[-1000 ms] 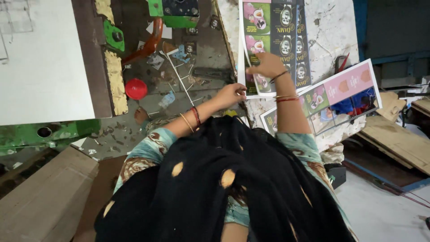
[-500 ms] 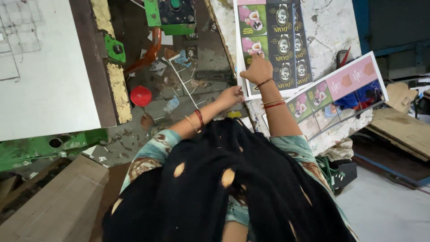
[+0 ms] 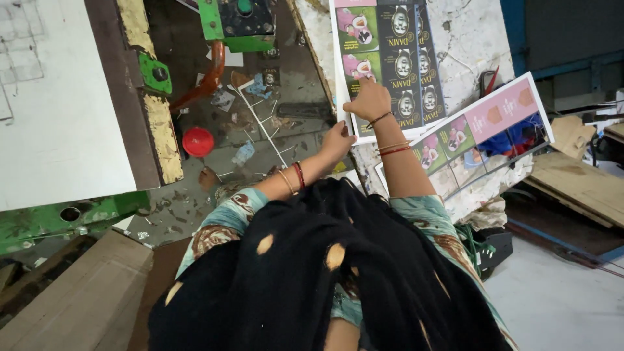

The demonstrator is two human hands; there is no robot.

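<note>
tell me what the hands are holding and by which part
Both hold the printed sheet: the left hand at its lower-left corner edge, the right hand pressing flat near its bottom.

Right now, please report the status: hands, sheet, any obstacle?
Right hand flat on printed sheet. Left hand at its lower edge. Second printed sheet lies beside; nothing blocking.

You have one view only, from the camera on your head, so no second view shares the scene. It looks steeply down over your chest and dark garment, which fill the lower middle close to the lens. Your forearms stretch up the frame, away from you, to the left hand (image 3: 338,140) and right hand (image 3: 369,101) on the printed sheet (image 3: 390,58) at mid distance. The green machine (image 3: 240,23) sits at the top edge, farthest off, and the floor (image 3: 559,299) lies lower right.
</note>
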